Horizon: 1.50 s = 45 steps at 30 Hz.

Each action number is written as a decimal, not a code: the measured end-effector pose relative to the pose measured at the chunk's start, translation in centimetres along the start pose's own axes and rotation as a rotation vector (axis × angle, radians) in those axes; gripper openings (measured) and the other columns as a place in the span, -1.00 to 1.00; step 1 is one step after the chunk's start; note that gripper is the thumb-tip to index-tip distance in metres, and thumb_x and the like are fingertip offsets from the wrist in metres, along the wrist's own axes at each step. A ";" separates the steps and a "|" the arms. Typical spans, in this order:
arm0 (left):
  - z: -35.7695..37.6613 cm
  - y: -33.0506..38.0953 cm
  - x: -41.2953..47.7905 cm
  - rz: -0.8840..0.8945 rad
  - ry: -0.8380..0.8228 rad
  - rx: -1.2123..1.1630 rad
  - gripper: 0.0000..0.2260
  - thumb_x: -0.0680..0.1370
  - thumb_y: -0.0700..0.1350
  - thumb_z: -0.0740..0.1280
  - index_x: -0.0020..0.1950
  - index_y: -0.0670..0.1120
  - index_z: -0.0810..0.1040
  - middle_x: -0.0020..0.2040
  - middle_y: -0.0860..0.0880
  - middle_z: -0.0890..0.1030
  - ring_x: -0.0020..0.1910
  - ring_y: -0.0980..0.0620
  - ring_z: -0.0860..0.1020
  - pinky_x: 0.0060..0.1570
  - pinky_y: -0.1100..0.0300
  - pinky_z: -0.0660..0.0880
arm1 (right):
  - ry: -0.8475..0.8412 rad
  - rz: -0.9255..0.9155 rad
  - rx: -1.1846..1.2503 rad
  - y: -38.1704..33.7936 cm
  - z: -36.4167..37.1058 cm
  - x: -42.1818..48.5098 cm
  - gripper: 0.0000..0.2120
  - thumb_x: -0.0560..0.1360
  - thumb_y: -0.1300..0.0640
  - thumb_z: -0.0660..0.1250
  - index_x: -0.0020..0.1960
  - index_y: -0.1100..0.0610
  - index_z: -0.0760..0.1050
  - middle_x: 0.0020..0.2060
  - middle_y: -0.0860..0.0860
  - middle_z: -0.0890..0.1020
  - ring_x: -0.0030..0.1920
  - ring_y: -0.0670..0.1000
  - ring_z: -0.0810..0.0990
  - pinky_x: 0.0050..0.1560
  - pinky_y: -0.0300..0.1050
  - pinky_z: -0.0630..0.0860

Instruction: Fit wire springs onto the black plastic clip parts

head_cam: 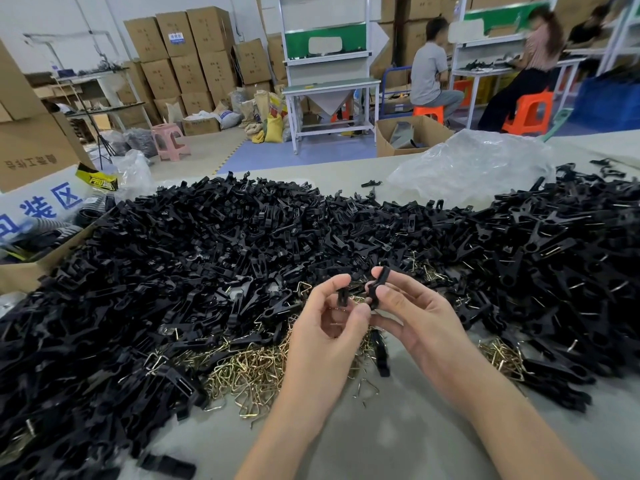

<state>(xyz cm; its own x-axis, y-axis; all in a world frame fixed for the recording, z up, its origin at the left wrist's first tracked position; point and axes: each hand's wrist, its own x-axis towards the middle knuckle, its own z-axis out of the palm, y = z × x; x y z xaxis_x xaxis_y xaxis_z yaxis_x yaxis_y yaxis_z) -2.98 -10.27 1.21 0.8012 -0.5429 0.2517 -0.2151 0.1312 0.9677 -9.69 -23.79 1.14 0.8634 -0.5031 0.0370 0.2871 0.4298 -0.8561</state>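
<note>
My left hand [327, 318] pinches a small black plastic clip part [343, 296] between thumb and forefinger. My right hand [412, 311] grips a second black clip part [377, 284] upright, close beside the first; the two parts nearly touch. Both hands hover above a heap of brass-coloured wire springs [252, 372] on the grey table [398, 438]. A huge pile of loose black clip parts [207, 244] covers the table to the left and behind. Whether a spring sits on either held part is hidden by my fingers.
More black clips, some with springs fitted, lie heaped at the right [554, 258]. A crumpled clear plastic bag [474, 164] sits behind. An open cardboard box [31, 265] stands at the left edge. Two seated people work at benches far behind.
</note>
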 end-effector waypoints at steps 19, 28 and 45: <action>-0.6 -0.2 0.8 -0.033 0.061 0.140 -0.70 0.65 -0.05 0.28 0.38 0.16 0.51 0.21 0.09 0.67 0.03 0.16 0.60 0.23 0.10 0.54 | -0.071 0.011 -0.183 0.5 0.5 -0.2 -0.63 0.33 -0.02 0.55 0.14 -0.05 0.71 0.04 0.08 0.74 0.01 0.00 0.71 -0.01 -0.18 0.63; -0.7 -0.1 0.8 -0.018 0.041 0.163 -0.72 0.65 -0.08 0.27 0.33 0.19 0.51 0.23 0.11 0.65 0.21 0.15 0.61 0.28 -0.01 0.53 | -0.107 0.025 -0.207 0.8 0.5 -0.4 -0.68 0.42 0.04 0.50 0.18 -0.03 0.69 0.02 0.08 0.74 0.03 0.00 0.71 0.01 -0.19 0.62; -0.4 -0.4 0.5 -0.056 0.128 0.062 -0.84 0.59 -0.14 0.41 0.10 0.10 0.60 -0.05 0.08 0.70 -0.11 0.13 0.65 -0.08 0.19 0.59 | -0.075 -0.045 -0.316 0.8 0.3 -0.4 -0.69 0.37 0.06 0.49 0.12 -0.02 0.70 -0.04 0.04 0.74 0.01 0.04 0.71 0.00 -0.17 0.63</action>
<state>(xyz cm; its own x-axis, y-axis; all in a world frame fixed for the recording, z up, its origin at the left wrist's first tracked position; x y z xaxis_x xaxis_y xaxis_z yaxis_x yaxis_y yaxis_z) -2.22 -10.25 0.92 0.8768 -0.4371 0.2003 -0.1989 0.0496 0.9788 -9.64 -23.04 0.55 0.8844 -0.4544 0.1067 0.1931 0.1480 -0.9700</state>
